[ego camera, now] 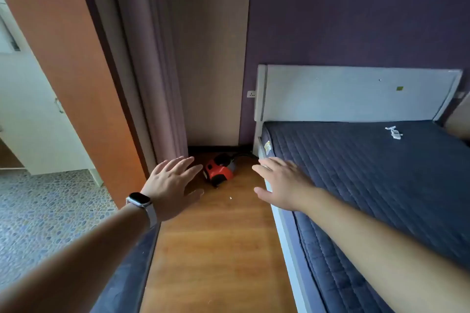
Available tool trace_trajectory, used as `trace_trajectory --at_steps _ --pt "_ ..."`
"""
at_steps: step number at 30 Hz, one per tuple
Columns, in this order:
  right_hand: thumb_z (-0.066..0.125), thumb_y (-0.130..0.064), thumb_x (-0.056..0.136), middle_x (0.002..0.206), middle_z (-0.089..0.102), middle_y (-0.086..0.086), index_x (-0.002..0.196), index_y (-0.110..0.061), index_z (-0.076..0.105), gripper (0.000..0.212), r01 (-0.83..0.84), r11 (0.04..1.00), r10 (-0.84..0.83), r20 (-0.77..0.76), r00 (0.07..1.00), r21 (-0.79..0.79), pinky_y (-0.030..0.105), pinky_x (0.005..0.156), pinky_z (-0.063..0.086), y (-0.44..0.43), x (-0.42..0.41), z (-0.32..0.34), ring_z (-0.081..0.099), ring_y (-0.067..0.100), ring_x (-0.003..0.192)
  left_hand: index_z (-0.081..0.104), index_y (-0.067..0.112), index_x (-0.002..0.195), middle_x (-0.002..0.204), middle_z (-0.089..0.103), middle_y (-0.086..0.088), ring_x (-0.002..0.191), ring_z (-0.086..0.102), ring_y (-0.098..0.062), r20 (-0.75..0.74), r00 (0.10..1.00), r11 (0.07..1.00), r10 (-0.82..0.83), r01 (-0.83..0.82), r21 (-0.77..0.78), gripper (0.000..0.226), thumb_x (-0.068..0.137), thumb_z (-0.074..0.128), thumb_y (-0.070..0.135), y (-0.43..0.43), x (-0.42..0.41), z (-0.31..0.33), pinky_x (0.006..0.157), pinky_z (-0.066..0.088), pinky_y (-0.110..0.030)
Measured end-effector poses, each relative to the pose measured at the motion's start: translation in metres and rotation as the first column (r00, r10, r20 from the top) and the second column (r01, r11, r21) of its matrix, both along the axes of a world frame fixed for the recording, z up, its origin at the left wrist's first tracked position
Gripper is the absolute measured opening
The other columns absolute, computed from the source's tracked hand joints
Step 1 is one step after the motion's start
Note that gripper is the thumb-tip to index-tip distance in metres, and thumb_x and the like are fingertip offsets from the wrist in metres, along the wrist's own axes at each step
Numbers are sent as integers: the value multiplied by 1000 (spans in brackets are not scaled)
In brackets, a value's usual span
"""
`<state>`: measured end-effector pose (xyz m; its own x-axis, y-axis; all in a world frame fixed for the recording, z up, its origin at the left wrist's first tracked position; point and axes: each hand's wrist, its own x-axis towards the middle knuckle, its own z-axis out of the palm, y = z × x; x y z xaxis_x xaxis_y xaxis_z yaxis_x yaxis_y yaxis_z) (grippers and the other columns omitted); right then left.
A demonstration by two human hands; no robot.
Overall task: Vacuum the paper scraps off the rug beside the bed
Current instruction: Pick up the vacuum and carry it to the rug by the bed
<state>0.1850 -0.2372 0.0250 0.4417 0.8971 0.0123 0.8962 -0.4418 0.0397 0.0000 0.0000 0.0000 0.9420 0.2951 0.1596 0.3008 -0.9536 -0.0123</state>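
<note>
One wide head-worn camera looked forward and down, along the floor (216, 249) between door (63, 58) and bed (381, 185) toward the corner.

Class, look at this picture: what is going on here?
A person reaches both open hands, left hand and right hand, toward a red vacuum cleaner sitting on the wooden floor in the corner beside the bed. Neither hand touches it yet. A small white scrap lies on the floor near it.

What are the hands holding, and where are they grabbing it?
Nothing. The left hand and the right hand are both open, fingers spread, and the red vacuum cleaner sits on the floor beyond them.
</note>
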Motion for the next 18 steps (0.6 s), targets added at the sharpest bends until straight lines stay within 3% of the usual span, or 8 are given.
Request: trace_trajectory --at_steps 8,15,18 --pt "41 -51 96 152 33 -3 147 -23 36 58 67 998 -66 -30 997 22 40 111 26 69 80 -10 25 20 143 33 38 147 157 30 7 146 22 -16 13 1000 999 -3 3 -36 75 81 20 73 66 86 -11 119 20 -40" --pt "40 -52 97 155 29 -3 149 -26 33 59 70 997 -71 -97 993 -17 39 114 24 129 186 -48 24 20 143 33 39 147 157 29 9 146 21 -15 -67 997 998 32 -35 -44 69 86 29 71 126 184 -39 119 18 -39" --pt "40 -51 97 153 32 -1 149 -25 34 58 65 998 -67 -132 989 -18 39 113 24 156 244 -60 26 21 142 31 39 147 158 27 9 146 19 -14 -115 992 997 58 -63 -46 73 83 22 72 151 239 -45 118 18 -37"
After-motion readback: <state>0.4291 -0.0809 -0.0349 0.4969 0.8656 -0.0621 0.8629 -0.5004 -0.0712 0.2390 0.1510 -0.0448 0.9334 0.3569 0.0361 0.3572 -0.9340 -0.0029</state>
